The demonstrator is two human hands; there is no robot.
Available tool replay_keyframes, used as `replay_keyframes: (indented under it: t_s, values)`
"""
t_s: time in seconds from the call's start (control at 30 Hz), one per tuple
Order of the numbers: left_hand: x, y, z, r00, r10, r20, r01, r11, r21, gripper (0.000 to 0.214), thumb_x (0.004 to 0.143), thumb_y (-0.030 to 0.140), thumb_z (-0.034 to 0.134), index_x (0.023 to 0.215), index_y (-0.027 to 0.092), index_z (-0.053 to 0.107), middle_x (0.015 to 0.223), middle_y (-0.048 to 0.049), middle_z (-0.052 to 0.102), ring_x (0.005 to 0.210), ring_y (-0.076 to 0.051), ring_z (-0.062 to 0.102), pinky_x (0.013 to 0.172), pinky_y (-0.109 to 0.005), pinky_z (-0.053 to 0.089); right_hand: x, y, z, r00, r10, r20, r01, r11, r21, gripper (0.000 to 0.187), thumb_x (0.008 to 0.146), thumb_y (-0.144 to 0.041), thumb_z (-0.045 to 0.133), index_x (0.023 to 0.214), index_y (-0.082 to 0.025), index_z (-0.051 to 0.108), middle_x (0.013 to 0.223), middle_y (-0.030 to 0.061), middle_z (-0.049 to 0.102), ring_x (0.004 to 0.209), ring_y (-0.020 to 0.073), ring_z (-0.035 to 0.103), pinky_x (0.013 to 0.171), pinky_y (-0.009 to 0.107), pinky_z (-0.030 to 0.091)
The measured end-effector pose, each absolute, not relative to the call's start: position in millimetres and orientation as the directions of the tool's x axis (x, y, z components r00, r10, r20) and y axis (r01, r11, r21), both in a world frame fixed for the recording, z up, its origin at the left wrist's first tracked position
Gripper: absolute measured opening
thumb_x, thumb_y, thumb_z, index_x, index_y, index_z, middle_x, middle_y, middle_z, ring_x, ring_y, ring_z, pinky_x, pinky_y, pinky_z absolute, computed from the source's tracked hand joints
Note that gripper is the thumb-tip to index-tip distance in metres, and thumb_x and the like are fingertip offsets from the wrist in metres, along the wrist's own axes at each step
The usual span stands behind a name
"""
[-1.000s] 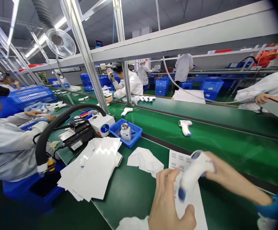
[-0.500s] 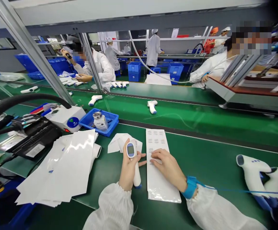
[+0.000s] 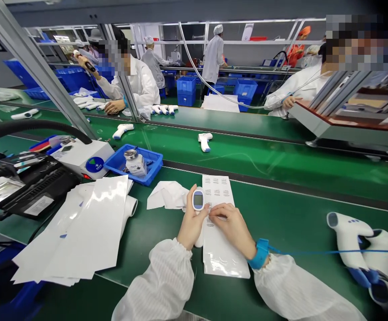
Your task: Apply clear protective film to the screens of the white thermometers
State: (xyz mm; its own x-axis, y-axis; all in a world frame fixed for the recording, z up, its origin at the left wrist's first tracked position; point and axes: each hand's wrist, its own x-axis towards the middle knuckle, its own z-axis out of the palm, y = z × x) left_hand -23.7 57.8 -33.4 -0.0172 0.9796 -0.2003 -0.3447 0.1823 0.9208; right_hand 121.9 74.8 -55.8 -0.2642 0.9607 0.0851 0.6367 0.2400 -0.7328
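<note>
My left hand (image 3: 191, 227) is closed around a white infrared thermometer (image 3: 198, 200), its small grey display facing me. Part of the handle shows below the palm. Close beside it, my right hand (image 3: 232, 227) rests over a white label sheet (image 3: 225, 261) printed with rows of small dark marks. The thumb and fingertips of that hand are pinched together at the labels; whether a label is between them is too small to tell. A blue wrist strap (image 3: 260, 254) with a cord circles my right wrist. Crumpled white paper (image 3: 165, 195) lies left of the thermometer.
A blue tray (image 3: 149, 178) holds a metal-capped bottle. Loose white sheets (image 3: 90, 232) and a white box device (image 3: 88, 156) lie left. More thermometers (image 3: 351, 232) lie right, and others are on the green belt (image 3: 247, 154). Co-workers sit across it.
My left hand has brought the thermometer right, up against the sheet's edge and my right hand. My right fingertips have drawn together. The view has shifted slightly.
</note>
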Motion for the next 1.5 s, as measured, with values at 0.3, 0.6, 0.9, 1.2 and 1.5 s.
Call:
replay_keyframes:
  t_s: [0.3, 0.6, 0.9, 1.2, 1.5]
  values:
    - [-23, 64, -33, -0.025, 0.98, -0.199, -0.283, 0.184, 0.941, 0.078, 0.082, 0.015, 0.058, 0.15, 0.028, 0.02, 0.104, -0.0047, 0.064, 0.118, -0.024, 0.057, 0.106, -0.043, 0.038, 113, 69, -32, -0.349, 0.937, 0.005, 0.582, 0.221, -0.783, 0.012, 0.068, -0.009, 0.056, 0.062, -0.02, 0.056, 0.085, 0.0031, 0.065, 0.088, 0.0219, 0.058, 0.084, 0.038, 0.041]
    - [-9, 25, -14, 0.079, 0.959, -0.271, -0.244, 0.282, 0.928, 0.079, 0.086, 0.025, 0.058, 0.151, 0.033, 0.014, 0.093, -0.0007, 0.062, 0.069, -0.015, 0.061, 0.063, -0.027, 0.052, 141, 32, 21, -0.496, 0.804, -0.327, 0.224, -0.245, -0.943, 0.006, 0.068, -0.014, 0.057, 0.068, -0.019, 0.054, 0.069, -0.0009, 0.06, 0.059, 0.013, 0.057, 0.053, 0.025, 0.043]
    - [12, -5, -30, 0.109, 0.966, -0.235, -0.196, 0.253, 0.947, 0.072, 0.086, 0.01, 0.051, 0.149, 0.032, 0.023, 0.158, -0.0021, 0.028, 0.144, -0.022, 0.026, 0.117, -0.037, 0.025, 143, 48, 17, -0.347, 0.937, 0.033, 0.374, 0.171, -0.911, 0.009, 0.076, -0.014, 0.06, 0.07, -0.021, 0.06, 0.102, 0.0036, 0.062, 0.095, 0.0184, 0.06, 0.082, 0.03, 0.046]
    - [10, -5, -24, 0.115, 0.95, -0.289, -0.187, 0.306, 0.933, 0.077, 0.081, 0.011, 0.049, 0.149, 0.033, 0.022, 0.154, -0.0065, 0.032, 0.088, -0.018, 0.065, 0.068, -0.029, 0.055, 139, 55, 21, -0.361, 0.932, 0.024, 0.344, 0.156, -0.926, 0.01, 0.075, -0.013, 0.058, 0.068, -0.021, 0.058, 0.092, 0.0021, 0.067, 0.091, 0.018, 0.063, 0.084, 0.031, 0.047]
    - [8, -6, -20, 0.176, 0.926, -0.332, -0.228, 0.367, 0.902, 0.078, 0.081, 0.007, 0.045, 0.148, 0.034, 0.016, 0.145, -0.0075, 0.042, 0.054, -0.005, 0.049, 0.049, -0.023, 0.045, 136, 58, 21, -0.335, 0.942, 0.013, 0.353, 0.138, -0.925, 0.01, 0.072, -0.012, 0.057, 0.068, -0.021, 0.057, 0.087, 0.0014, 0.068, 0.086, 0.0172, 0.063, 0.081, 0.03, 0.048]
